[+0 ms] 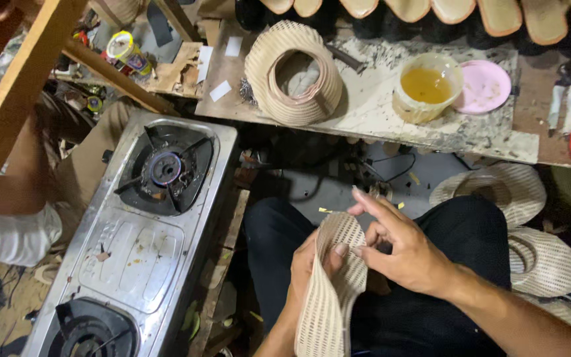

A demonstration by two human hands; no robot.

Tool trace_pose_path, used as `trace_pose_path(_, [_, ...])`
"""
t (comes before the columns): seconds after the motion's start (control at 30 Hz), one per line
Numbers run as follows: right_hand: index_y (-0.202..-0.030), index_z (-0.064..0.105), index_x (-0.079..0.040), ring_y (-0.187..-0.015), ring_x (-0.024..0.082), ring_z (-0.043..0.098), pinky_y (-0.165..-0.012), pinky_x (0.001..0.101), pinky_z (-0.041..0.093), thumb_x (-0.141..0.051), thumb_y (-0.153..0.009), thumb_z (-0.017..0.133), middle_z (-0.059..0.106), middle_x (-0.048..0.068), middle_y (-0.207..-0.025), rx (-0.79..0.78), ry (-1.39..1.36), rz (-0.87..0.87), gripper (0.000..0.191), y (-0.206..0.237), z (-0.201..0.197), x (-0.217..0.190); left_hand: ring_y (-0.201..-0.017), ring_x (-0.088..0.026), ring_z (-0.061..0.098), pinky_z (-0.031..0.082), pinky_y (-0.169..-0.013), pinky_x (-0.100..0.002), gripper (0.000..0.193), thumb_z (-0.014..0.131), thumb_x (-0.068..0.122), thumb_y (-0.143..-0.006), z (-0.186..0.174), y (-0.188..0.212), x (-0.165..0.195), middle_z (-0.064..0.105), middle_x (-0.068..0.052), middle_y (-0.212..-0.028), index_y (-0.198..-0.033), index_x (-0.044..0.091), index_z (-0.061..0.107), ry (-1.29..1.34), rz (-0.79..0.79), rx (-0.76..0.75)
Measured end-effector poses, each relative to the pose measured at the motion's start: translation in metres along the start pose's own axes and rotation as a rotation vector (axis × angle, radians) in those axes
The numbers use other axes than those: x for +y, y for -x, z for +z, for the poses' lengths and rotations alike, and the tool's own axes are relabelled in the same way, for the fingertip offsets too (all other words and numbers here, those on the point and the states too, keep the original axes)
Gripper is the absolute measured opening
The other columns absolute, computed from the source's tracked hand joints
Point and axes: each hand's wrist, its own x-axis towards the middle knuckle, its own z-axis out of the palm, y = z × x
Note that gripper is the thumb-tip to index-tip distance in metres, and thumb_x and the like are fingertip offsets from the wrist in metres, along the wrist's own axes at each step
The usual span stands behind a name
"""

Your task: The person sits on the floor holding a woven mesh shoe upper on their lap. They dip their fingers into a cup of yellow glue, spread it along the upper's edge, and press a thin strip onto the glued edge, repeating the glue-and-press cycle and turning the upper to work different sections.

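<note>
We find the cream woven mesh shoe upper held over our lap, at six o'clock in the view, clear of the table. Our left hand is wrapped around it from the nine o'clock side, thumb pressed on the outer face, clenched on the piece. Our right hand works the top edge from three o'clock; its fingers are partly spread, thumb and lower fingers pinching the mesh, index extended free.

Risks, in our judgement: the mesh is soft and open, so a hard pinch at the rim could crease or distort it. The silver two-burner gas stove sits close at nine o'clock; whether it is lit we cannot tell, and a dropped piece could land on it. The clear tub of amber liquid, at one o'clock on the table beside a pink plastic lid, could spill if knocked. Finished woven uppers lie stacked at three o'clock, near our elbow.
</note>
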Motion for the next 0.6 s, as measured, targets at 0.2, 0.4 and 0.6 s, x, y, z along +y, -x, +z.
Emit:
trace_pose_path(0.2, [-0.123, 0.069, -0.002, -0.113, 0.03, 0.064, -0.092, 0.0365, 0.057, -0.025, -0.089, 0.075, 0.059, 0.019, -0.132, 0.251, 0.939, -0.523, 0.042, -0.052, -0.082, -0.005, -0.071, -0.018, 0.067, 0.055, -0.066, -0.032, 0.029, 0.059, 0.025, -0.097, -0.003, -0.006, -0.009, 0.071, -0.009, -0.085, -0.106, -0.001, 0.069, 0.066, -0.43, 0.174])
trace_pose_path(0.4, [-0.124, 0.074, -0.009, -0.143, 0.046, 0.041, -0.111, 0.0609, 0.036, -0.055, -0.075, 0.08, 0.044, 0.024, -0.159, 0.448, 1.255, -0.374, 0.067, -0.123, -0.168, -0.01, -0.073, -0.02, 0.063, 0.051, -0.066, -0.037, 0.027, 0.061, 0.021, -0.098, 0.005, -0.005, -0.016, 0.068, -0.008, -0.084, -0.105, -0.004, 0.067, 0.317, -0.421, 0.219])
trace_pose_path(0.6, [-0.108, 0.081, -0.012, -0.153, 0.046, 0.035, -0.116, 0.0616, 0.03, -0.052, -0.079, 0.08, 0.041, 0.021, -0.169, 0.452, 1.209, -0.416, 0.05, -0.132, -0.193, 0.012, -0.074, -0.023, 0.066, 0.054, -0.069, -0.038, 0.026, 0.058, 0.02, -0.092, -0.01, -0.002, -0.044, 0.071, -0.012, -0.086, -0.105, -0.001, 0.066, 0.479, -0.537, 0.222])
